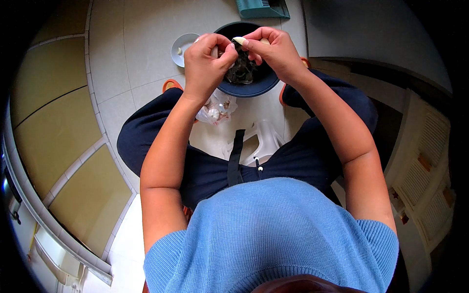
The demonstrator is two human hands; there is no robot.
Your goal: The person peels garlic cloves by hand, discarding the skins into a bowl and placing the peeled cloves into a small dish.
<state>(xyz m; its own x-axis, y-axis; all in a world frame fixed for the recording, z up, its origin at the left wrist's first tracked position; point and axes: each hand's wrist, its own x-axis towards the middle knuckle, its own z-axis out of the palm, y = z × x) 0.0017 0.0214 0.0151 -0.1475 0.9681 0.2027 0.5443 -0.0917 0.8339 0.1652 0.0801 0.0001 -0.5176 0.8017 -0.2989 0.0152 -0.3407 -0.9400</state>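
Observation:
Between the thumb and fingers of my right hand (278, 52) is a pale garlic clove (240, 40), its tip pointing left. Close beside that tip, my left hand (209, 61) is closed in a pinch. A pale bit shows among its curled fingers, too small to name for sure. Both hands are above a dark round bin (251, 91) with dark and translucent scraps inside. To the left, a white plate (177, 59) on the floor carries a small pale garlic piece (180, 51). A clear plastic bag (225, 103) with garlic bulbs (214, 113) lies near the bin.
A white plastic stool (264, 139) stands between my legs. The teal dustpan (264, 9) lies on the tiled floor beyond the bin. Orange footwear (172, 85) shows on both sides of the bin. Tan panels (53, 102) run along the left, and a dark surface (361, 34) is at upper right.

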